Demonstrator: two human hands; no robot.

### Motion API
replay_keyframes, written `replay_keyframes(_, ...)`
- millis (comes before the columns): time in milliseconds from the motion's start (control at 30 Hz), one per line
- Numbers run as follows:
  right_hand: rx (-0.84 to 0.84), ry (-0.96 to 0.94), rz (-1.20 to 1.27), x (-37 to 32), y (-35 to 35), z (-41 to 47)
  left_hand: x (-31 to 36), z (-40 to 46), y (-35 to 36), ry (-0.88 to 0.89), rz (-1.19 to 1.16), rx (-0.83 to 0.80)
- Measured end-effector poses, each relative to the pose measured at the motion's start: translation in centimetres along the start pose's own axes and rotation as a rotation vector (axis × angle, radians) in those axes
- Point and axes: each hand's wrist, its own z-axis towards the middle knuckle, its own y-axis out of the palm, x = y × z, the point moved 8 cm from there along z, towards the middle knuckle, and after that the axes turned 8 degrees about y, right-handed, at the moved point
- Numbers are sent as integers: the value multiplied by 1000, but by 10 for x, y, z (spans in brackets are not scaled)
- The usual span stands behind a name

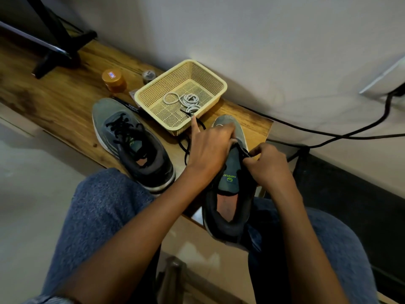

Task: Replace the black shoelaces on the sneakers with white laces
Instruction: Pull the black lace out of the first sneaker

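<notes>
grey sneaker (232, 172) sits propped between the person's knees, toe toward the wall, gripped from both sides. left hand (210, 148) curls over the toe-side upper, fingers wrapped onto the shoe, forefinger sticking out straight toward the basket (210, 80). right hand (267, 163) pinches the black lace (246, 152) at the eyelets on the shoe's right edge, thumb and fingers pressed together on it. just left of the left hand's wrist a loose run of that black lace loops down on the wooden table (54, 99) and climbs over the basket's near wall, its tip lying inside. beyond the pointing forefinger, in the cream mesh basket, the white laces (186, 100) lie coiled, untouched. well left of the grip the second sneaker (131, 145) stands on the table, black lacing in place. past it, farther from the hands, an orange-lidded jar (114, 80) and a small dark round thing (149, 75) sit near the basket's far-left corner. a black cable (328, 133) trails along the floor to the right of the right hand.
</notes>
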Motion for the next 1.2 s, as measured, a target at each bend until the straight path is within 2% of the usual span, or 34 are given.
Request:
replay_keyframes(200, 54, 8, -20, 5, -7, 1, -35, 0, -26, -197, -255, 268)
replay_keyframes(267, 46, 13, -24, 4, -6, 2, -40, -1, -28, -234, -274, 310)
replay_keyframes(333, 44, 17, -28, 3, -4, 3, -35, -2, -24, -210, -261, 285)
replay_keyframes(433, 40, 18, -27, 4, -4, 4, -15, 0, -13, -82, -227, 185)
replay_keyframes(533, 22, 2, -33, 2, -4, 3, 3, 3, 1, 56, -71, 41)
replay_keyframes(633, 25, -12, -38, -1, -4, 0, 12, 5, 10, 124, 43, -38)
replay_keyframes(800, 37, -46, -80, -5, -2, -2, 20, 9, 18, 111, 96, -72)
replay_keyframes(1033, 26, -46, -72, -6, 0, -3, 18, 14, 20, 128, 209, -34)
replay_keyframes(1200, 23, -5, -58, 0, -1, 0, 17, 13, 22, 112, 123, -4)
